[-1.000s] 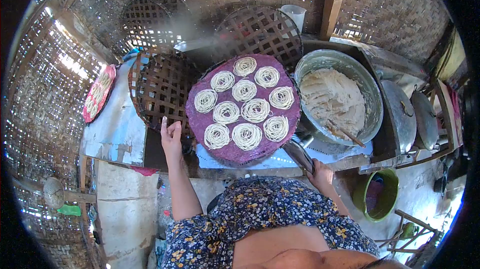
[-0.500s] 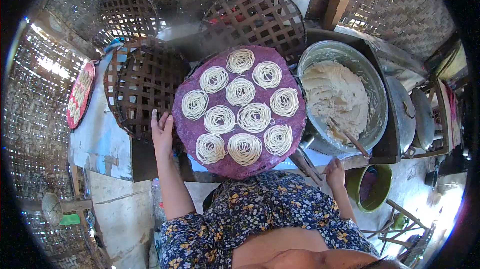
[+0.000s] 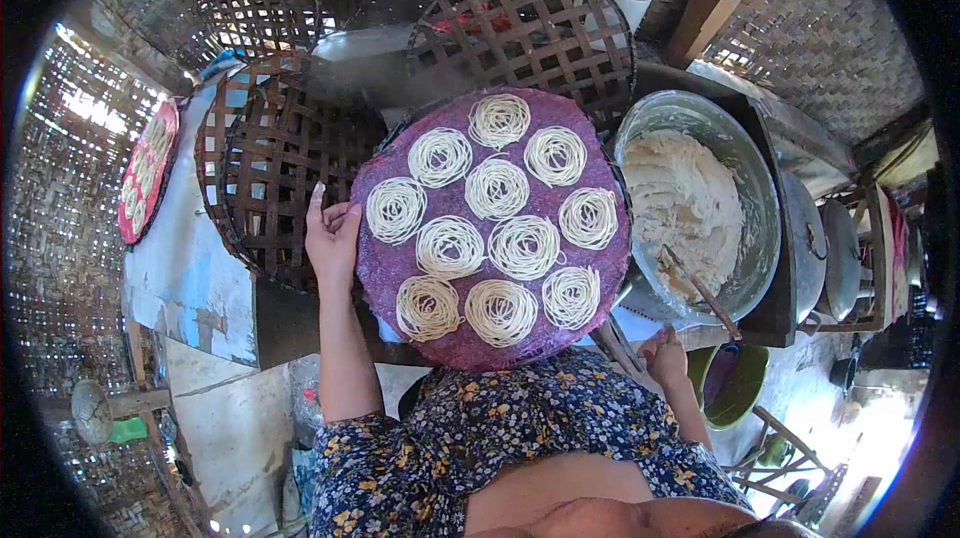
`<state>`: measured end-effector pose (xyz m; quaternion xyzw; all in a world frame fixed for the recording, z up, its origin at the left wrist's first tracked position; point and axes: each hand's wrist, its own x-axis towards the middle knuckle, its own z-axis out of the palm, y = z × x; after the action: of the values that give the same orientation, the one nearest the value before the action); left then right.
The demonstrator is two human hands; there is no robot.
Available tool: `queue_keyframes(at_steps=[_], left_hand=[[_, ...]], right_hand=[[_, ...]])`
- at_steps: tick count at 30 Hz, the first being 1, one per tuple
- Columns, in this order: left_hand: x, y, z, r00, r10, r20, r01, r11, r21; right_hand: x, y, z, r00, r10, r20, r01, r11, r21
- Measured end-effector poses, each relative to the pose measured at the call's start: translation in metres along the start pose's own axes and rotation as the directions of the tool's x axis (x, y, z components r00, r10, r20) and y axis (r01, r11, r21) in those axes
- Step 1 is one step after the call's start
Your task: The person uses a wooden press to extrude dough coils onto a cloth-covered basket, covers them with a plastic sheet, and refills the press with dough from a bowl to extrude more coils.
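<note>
A round purple tray (image 3: 475, 173), carrying several coiled nests of pale noodle-like strands (image 3: 497, 190), lies in front of my body. Beside its left edge is my left hand (image 3: 332, 235), index finger stretched up and the other fingers bent near the rim; the thumb seems to touch the edge. Low on the right, my right hand (image 3: 665, 358) has curled fingers, and whatever they may hold is hidden. It is close to a dark handle (image 3: 615, 346) that comes out from under the tray and to the lower rim of a dough basin (image 3: 765, 268).
Pale dough (image 3: 690, 198) fills part of the basin, with a wooden stick (image 3: 712, 303) in it. Openwork woven baskets (image 3: 285, 173) stand behind and left. A pink tray (image 3: 150, 173) leans at far left. Below right is a green bucket (image 3: 745, 388).
The tray and basin appear slightly further right in view. My left hand's middle finger has bent while the index stays raised. My right hand remains low beside the basin, with curled fingers.
</note>
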<state>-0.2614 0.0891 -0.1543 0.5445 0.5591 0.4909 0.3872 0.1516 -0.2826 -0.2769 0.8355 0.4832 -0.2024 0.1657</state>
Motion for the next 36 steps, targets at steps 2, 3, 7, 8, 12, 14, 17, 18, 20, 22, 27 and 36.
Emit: queue_keyframes(at_steps=[2,3,7,8,12,14,17,18,20,22,27,36], left_hand=[[0.003,-0.001,0.002,0.998,0.057,-0.024,-0.055,0.996,0.074],[0.004,0.0,0.003,0.997,0.079,-0.024,-0.076,0.992,0.097],[0.005,0.009,0.006,0.984,0.173,-0.034,-0.163,0.966,0.201],[0.005,0.014,0.007,0.982,0.188,-0.031,-0.176,0.958,0.226],[0.013,0.009,0.009,0.977,0.21,-0.03,-0.2,0.958,0.205],[0.015,0.009,0.011,0.977,0.21,-0.023,-0.201,0.957,0.209],[0.017,0.013,0.011,0.98,0.197,0.005,-0.192,0.954,0.231],[0.018,0.011,0.01,0.983,0.183,0.017,-0.182,0.955,0.236],[0.019,0.005,0.007,0.984,0.178,0.032,-0.18,0.948,0.262],[0.018,-0.003,0.004,0.993,0.118,0.022,-0.12,0.967,0.225],[0.014,-0.008,0.0,0.999,0.037,0.015,-0.039,0.989,0.14],[-0.002,0.0,-0.009,0.984,0.125,-0.125,-0.122,0.992,0.029]], right_hand=[[-0.004,-0.007,-0.011,0.997,0.07,0.04,-0.073,0.994,0.078],[-0.003,-0.008,-0.012,0.996,0.069,0.05,-0.073,0.994,0.076],[0.01,0.006,0.015,0.998,-0.012,0.058,0.01,1.0,0.029],[0.009,0.003,0.013,0.999,-0.013,0.036,0.012,0.999,0.03],[0.002,-0.002,0.009,0.998,0.045,-0.042,-0.043,0.998,0.034],[0.01,0.003,0.02,1.0,0.009,0.011,-0.008,0.997,-0.071],[-0.002,-0.007,-0.005,0.999,-0.051,0.019,0.051,0.998,-0.047],[0.004,0.0,0.01,0.997,-0.083,0.002,0.083,0.992,-0.093],[0.027,0.026,0.061,0.987,-0.156,-0.031,0.147,0.971,-0.19],[0.001,0.001,0.009,0.998,-0.063,-0.013,0.062,0.996,-0.057],[-0.002,-0.003,0.002,0.994,-0.097,-0.042,0.089,0.982,-0.164],[-0.018,-0.01,-0.013,0.981,0.045,-0.191,0.007,0.964,0.265]])
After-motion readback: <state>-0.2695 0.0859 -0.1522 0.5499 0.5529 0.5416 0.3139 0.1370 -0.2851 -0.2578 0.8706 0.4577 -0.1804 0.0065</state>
